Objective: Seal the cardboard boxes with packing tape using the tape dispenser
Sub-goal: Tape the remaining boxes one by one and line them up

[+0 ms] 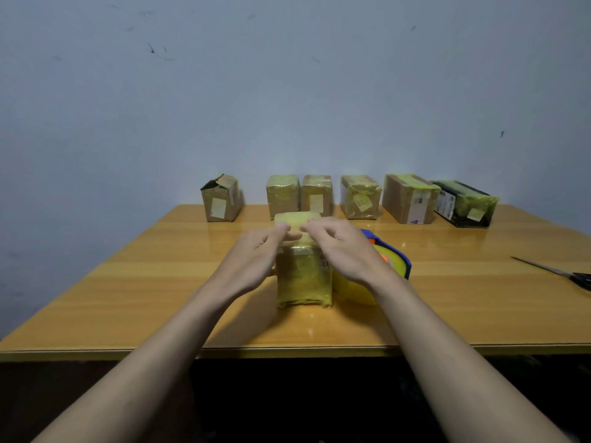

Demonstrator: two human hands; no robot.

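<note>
Fingertips of my left hand [256, 251] and right hand [343, 251] press, uncurled, on the taped box [303, 276] top beside the tape dispenser [391, 259].

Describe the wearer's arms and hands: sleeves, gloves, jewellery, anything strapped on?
Both arms are bare up to the bottom frame edge, no sleeves in view. The left hand and right hand wear no gloves; no watch, bands, rings, cables or markings are visible on wrists or fingers.

Improvised parcel-packing spot in a plain room: glossy orange-brown wooden table [128, 282] set against a bare, scuffed pale-blue wall [287, 91]; taped brown cardboard boxes [355, 196] lined up along it.
</note>
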